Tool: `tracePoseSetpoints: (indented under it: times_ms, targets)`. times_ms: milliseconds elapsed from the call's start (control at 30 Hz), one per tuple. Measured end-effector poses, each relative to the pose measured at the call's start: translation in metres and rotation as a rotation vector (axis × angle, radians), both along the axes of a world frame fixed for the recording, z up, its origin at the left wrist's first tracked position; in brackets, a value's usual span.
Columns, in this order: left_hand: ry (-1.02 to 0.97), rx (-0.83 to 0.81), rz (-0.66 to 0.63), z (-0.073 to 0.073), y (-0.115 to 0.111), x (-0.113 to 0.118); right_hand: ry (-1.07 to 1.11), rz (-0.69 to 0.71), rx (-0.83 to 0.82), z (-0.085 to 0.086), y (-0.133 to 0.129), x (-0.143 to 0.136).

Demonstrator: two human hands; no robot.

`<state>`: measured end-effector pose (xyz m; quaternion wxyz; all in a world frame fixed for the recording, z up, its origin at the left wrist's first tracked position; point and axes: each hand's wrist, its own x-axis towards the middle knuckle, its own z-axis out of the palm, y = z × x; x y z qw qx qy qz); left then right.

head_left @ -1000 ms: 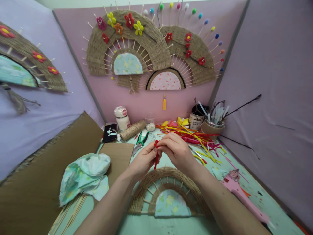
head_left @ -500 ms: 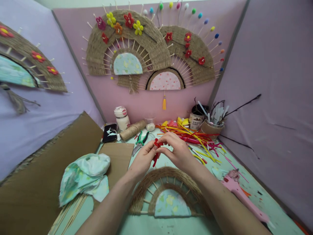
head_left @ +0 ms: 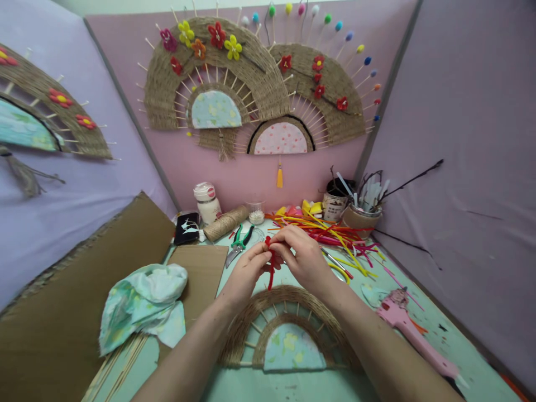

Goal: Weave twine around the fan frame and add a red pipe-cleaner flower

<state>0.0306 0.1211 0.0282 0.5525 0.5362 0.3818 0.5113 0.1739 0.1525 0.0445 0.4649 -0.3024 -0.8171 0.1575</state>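
Note:
Both hands meet over the table, pinching a red pipe cleaner. Its upper part is bent into a small bundle between the fingertips, and one loose end hangs down toward me. My left hand grips it from the left with thumb and fingers closed. From the right, my right hand pinches the top of the same piece with thumb and forefinger. Just below the hands lies a half-round woven twine fan with a green floral cloth centre; my forearms pass over its sides.
Behind the hands lie green-handled pruning shears, a twine roll and a pile of coloured pipe cleaners. A pink glue gun rests at right. Crumpled cloth and cardboard are at left. Finished fans hang on the back panel.
The fingers have shifted on the red pipe cleaner, and its loose end now hangs straighter and lower. My right fingertips have drawn closer together. The view has moved very slightly.

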Motion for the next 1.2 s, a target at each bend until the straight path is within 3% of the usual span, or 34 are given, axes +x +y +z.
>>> tracePoseSetpoints:
  times_ms: [167,400,667,933,1100,1200]
  targets:
    - [0.262,0.092,0.101,0.004,-0.002,0.0,-0.033,0.005,-0.078,0.001,0.0,0.003]
    - [0.43,0.167,0.168,-0.002,-0.001,0.0,-0.116,-0.002,-0.078,0.003,0.0,0.007]
    - [0.399,0.234,0.165,-0.004,0.001,0.0,-0.148,-0.004,-0.067,-0.001,0.0,0.002]
    - [0.418,0.399,0.246,-0.012,0.002,-0.002,-0.058,0.122,-0.197,0.002,0.0,0.001]
    - [0.412,0.31,0.201,-0.008,0.002,-0.002,-0.077,0.067,-0.065,0.0,0.002,0.001]
    - [0.385,0.266,0.174,-0.006,0.004,-0.005,-0.103,0.113,-0.035,0.0,0.004,0.003]
